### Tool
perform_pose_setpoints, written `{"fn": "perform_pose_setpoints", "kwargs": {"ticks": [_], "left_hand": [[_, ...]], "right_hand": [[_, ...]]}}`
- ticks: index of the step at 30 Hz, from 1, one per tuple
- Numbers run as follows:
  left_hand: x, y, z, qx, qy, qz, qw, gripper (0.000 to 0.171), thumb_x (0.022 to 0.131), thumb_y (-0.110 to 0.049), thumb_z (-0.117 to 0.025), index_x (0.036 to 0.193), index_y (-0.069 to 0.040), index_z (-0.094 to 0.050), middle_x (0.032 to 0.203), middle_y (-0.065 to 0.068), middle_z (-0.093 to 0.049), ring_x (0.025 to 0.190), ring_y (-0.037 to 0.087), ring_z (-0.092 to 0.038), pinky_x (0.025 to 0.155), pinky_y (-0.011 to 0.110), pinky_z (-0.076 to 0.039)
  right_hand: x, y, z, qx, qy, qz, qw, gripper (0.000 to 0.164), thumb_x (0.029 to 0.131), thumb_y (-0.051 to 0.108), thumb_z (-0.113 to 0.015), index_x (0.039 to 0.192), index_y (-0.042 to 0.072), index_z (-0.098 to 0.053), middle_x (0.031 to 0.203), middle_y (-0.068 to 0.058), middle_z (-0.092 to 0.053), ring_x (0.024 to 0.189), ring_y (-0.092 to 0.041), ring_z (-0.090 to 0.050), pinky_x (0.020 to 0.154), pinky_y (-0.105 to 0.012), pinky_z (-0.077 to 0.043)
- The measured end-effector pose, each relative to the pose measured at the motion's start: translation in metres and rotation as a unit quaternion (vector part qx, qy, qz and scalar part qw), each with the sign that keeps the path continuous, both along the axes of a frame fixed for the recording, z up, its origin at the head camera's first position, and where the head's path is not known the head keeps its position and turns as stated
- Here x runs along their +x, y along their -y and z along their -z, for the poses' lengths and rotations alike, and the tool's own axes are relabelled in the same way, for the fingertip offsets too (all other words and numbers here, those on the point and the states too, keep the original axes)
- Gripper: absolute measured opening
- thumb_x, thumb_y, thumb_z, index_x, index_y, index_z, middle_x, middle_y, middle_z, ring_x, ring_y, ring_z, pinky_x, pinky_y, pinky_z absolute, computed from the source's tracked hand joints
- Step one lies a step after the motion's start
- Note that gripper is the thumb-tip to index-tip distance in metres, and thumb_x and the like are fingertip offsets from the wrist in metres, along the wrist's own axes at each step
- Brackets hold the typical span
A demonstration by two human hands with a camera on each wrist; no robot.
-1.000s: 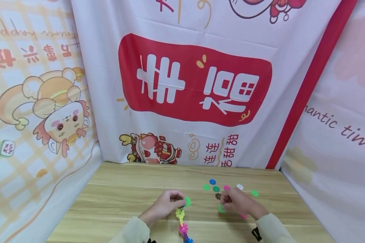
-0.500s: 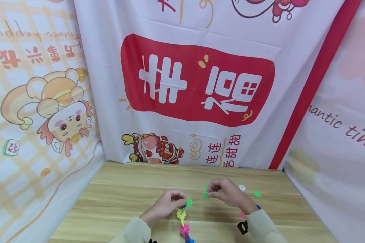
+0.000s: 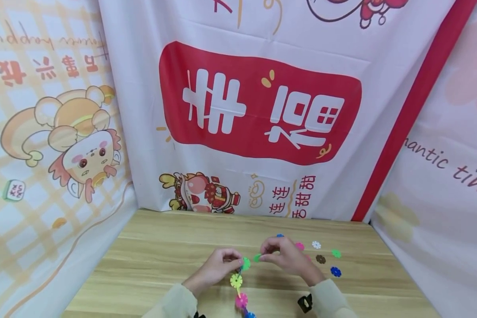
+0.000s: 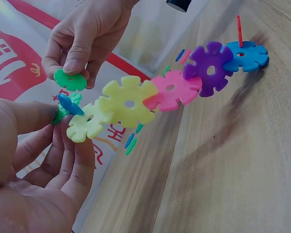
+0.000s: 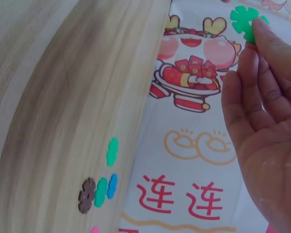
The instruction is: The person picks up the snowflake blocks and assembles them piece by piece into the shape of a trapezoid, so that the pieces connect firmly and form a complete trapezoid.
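Observation:
My left hand [image 3: 218,269] pinches the top end of a chain of interlocked plastic snowflake discs. In the left wrist view a green disc and a small blue one sit at its fingertips, then come two yellow discs [image 4: 128,102], a pink one [image 4: 173,90], a purple one [image 4: 208,70], a blue one [image 4: 247,56] and a red one seen edge-on. Between thumb and forefinger my right hand [image 3: 288,256] pinches a single green snowflake disc [image 5: 243,22]. That disc is close to the green end of the chain, with a small gap in the head view.
Several loose discs lie on the wooden table [image 3: 163,247] around and beyond my right hand, among them a brown disc [image 3: 320,259], a dark blue disc [image 3: 335,271], a white disc [image 3: 316,244] and a green disc [image 3: 336,253]. Printed cloth [image 3: 258,185] hangs behind and at both sides.
My right hand has come left from the loose discs with a green disc and is now near the chain's end. The left hand keeps its hold on the chain, nearly still.

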State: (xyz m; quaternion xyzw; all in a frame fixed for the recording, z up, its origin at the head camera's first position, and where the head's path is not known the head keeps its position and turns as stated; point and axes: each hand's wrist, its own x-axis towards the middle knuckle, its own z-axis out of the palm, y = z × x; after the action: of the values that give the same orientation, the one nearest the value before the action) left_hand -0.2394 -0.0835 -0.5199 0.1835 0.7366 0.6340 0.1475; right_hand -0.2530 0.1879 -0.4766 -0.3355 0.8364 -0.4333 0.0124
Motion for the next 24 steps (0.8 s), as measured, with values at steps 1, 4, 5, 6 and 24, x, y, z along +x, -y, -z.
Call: {"fn": "perform_pose_setpoints", "kwargs": {"ticks": [1,4,5,6,24], "left_hand": [[0.000,0.000,0.000,0.002,0.001,0.001,1.0000,0.021,0.100,-0.024,-0.073,0.113,-0.007,-0.074,0.101,0.003,-0.075,0.092,0.018,-0.069,0.085,0.030,-0.061],[-0.001,0.001,0.001,0.006,0.003,0.002,1.0000,0.022,0.101,-0.024,-0.073,0.113,-0.006,-0.074,0.100,0.003,-0.075,0.091,0.017,-0.069,0.084,0.031,-0.061],[-0.001,0.001,0.001,0.009,0.005,0.003,0.9999,0.022,0.101,-0.024,-0.072,0.113,-0.006,-0.074,0.100,0.003,-0.075,0.091,0.017,-0.069,0.084,0.031,-0.062],[-0.001,0.001,0.002,0.012,0.008,0.004,0.9999,0.022,0.101,-0.023,-0.072,0.113,-0.006,-0.073,0.100,0.003,-0.075,0.090,0.016,-0.070,0.084,0.031,-0.062],[0.002,-0.002,0.001,0.039,0.017,-0.002,0.9991,0.022,0.100,-0.017,-0.073,0.113,0.002,-0.073,0.100,0.007,-0.075,0.087,0.014,-0.070,0.081,0.027,-0.062]], "right_hand": [[0.000,0.002,0.001,-0.002,-0.002,-0.002,1.000,0.009,0.091,0.019,-0.082,0.095,0.016,-0.074,0.092,0.000,-0.076,0.083,-0.005,-0.068,0.081,-0.028,-0.064],[0.000,0.006,0.003,-0.002,-0.007,-0.006,1.000,0.009,0.091,0.016,-0.082,0.094,0.016,-0.074,0.092,-0.001,-0.076,0.083,-0.005,-0.069,0.082,-0.029,-0.064],[0.000,0.007,0.004,-0.003,-0.007,-0.006,1.000,0.009,0.091,0.015,-0.082,0.094,0.016,-0.074,0.092,-0.002,-0.076,0.083,-0.004,-0.069,0.082,-0.029,-0.064],[0.000,0.008,0.004,-0.001,-0.008,-0.005,1.000,0.009,0.091,0.015,-0.082,0.094,0.016,-0.074,0.092,-0.002,-0.076,0.083,-0.004,-0.069,0.082,-0.029,-0.064],[0.006,0.015,0.013,-0.011,-0.206,-0.045,0.978,0.014,0.085,0.001,-0.085,0.092,0.010,-0.076,0.090,-0.002,-0.078,0.084,-0.007,-0.073,0.077,-0.019,-0.062]]}}
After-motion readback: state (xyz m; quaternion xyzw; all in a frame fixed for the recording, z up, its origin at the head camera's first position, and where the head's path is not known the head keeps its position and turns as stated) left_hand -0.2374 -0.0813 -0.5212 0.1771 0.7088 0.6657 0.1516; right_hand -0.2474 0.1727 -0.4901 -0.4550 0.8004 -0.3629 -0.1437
